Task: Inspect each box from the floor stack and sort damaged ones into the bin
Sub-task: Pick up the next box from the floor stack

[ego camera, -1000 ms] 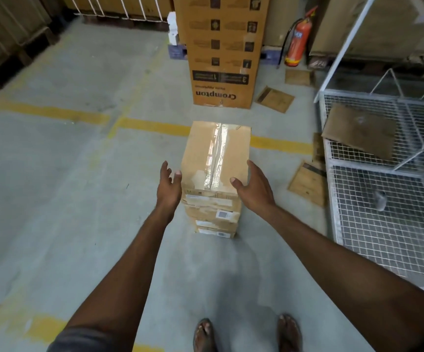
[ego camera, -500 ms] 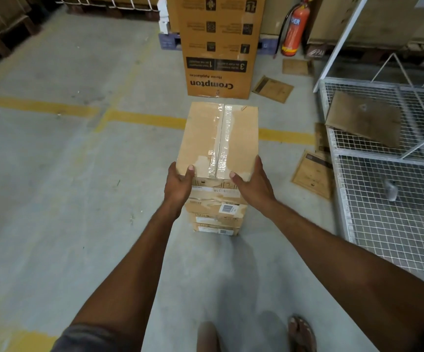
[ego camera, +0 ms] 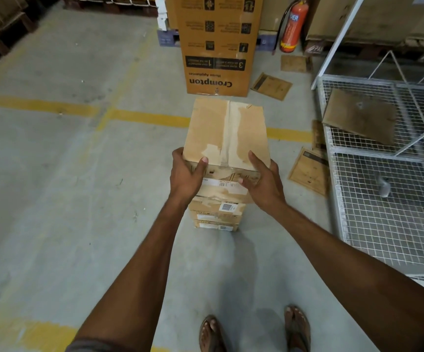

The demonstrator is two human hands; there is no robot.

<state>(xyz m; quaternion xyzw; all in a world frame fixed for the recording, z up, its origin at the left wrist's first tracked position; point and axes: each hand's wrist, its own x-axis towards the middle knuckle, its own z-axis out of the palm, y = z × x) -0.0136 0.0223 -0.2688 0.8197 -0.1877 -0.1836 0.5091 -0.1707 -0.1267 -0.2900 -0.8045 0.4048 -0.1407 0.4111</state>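
Top box [ego camera: 227,133]: since a second ago, left hand [ego camera: 184,177] and right hand [ego camera: 263,181] have closed from beside it to gripping its near corners. Position: atop floor stack [ego camera: 217,214], near end seemingly raised. Brown cardboard, tape seam down the middle, torn far edge.

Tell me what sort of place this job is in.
Most likely a warehouse: a tall printed carton stands on the concrete floor, yellow lines mark lanes, and a wire mesh bin and a fire extinguisher sit to the right.
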